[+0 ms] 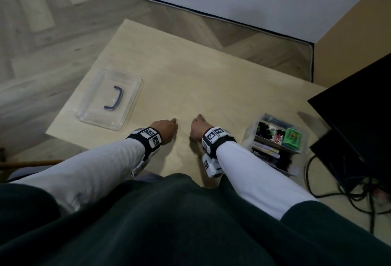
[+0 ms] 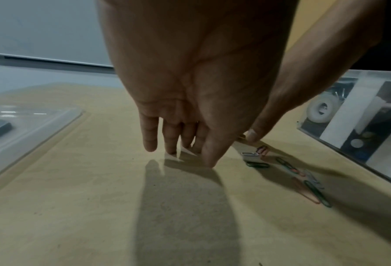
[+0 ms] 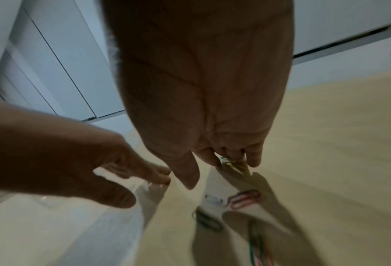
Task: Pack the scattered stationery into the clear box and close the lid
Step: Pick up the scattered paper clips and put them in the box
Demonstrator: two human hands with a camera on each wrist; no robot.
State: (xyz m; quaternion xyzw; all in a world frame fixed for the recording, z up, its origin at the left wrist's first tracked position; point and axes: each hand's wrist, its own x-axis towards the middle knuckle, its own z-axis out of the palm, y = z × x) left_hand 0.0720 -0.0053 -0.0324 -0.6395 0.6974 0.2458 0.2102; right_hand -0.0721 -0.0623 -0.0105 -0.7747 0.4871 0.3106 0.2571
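Observation:
Several coloured paper clips (image 2: pixel 287 171) lie scattered on the pale wooden table (image 1: pixel 201 79), just before my right hand. My right hand (image 3: pixel 224 167) points down at the table and pinches a few paper clips (image 3: pixel 227 162) in its fingertips. Beside it, my left hand (image 2: pixel 180 153) has straight fingers whose tips press on the table, on something thin and clear that I cannot identify. In the head view both hands, left (image 1: pixel 173 121) and right (image 1: pixel 197 117), hide the clips. The clear box (image 1: pixel 275 143), holding stationery, stands right of my right hand. Its clear lid (image 1: pixel 109 98) with a blue handle lies apart at the left.
A black monitor (image 1: pixel 359 100) and tangled cables (image 1: pixel 349 187) crowd the table's right end behind the box. The near table edge runs under my forearms. Bare tabletop stretches between lid and box.

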